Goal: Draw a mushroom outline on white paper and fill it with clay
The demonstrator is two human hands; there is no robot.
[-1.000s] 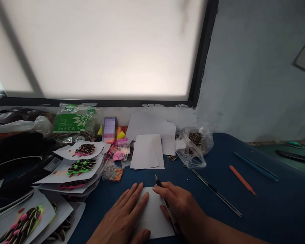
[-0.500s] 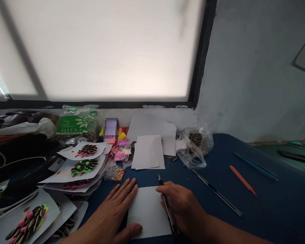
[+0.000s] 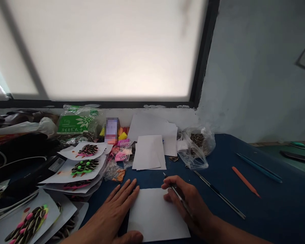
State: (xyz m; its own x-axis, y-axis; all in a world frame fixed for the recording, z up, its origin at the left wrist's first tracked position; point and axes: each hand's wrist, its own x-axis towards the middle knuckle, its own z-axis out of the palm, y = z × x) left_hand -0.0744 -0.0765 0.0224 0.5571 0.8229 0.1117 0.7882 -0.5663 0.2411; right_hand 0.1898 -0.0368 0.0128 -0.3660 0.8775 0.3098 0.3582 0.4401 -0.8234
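Gripping a pen [image 3: 178, 194] in the right hand [image 3: 189, 202] over white paper [image 3: 152, 215], bottom centre; spreading the left hand [image 3: 115, 211] open at the paper's left edge; crowded by decorated cards [image 3: 30, 222], lower left, and blank sheets [image 3: 149, 152], centre.

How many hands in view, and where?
2: left hand lies spread at the left edge of the paper; right hand holds a pen at its right side.

Flat white paper [image 3: 154, 215]; tilted pen [image 3: 182, 200]
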